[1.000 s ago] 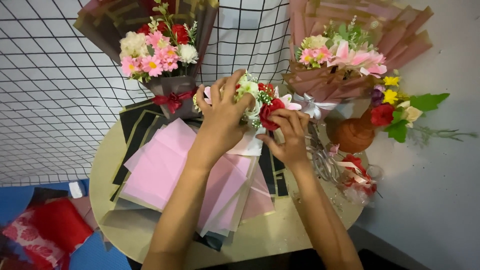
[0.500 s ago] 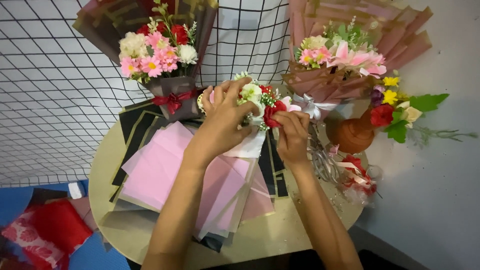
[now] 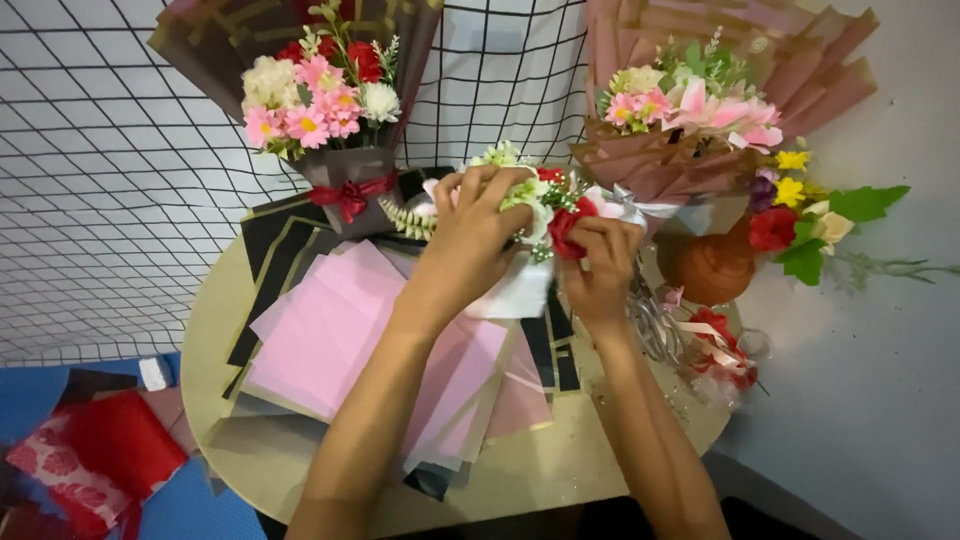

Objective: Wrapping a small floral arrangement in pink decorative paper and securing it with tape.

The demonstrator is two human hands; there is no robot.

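Observation:
Over a round beige table (image 3: 600, 455), my left hand (image 3: 470, 235) is closed around a small bunch of flowers (image 3: 520, 185) with white, green and red heads and a fern sprig. White wrap (image 3: 520, 292) hangs below the bunch. My right hand (image 3: 600, 265) pinches a red flower (image 3: 567, 226) at the bunch's right side. Both hands hover above a fanned stack of pink paper sheets (image 3: 340, 330) lying on black sheets (image 3: 275, 255).
A dark-wrapped bouquet (image 3: 320, 95) with a red bow leans on a wire grid at the back left. A pink-wrapped bouquet (image 3: 700, 100) stands back right, beside a brown vase (image 3: 710, 265) of mixed flowers. Ribbons and clear wrap (image 3: 715, 345) lie right. Red paper (image 3: 95, 450) lies on the blue floor.
Both hands have risen slightly and moved toward the back with the bunch. My right hand has shifted its fingers onto the red flower.

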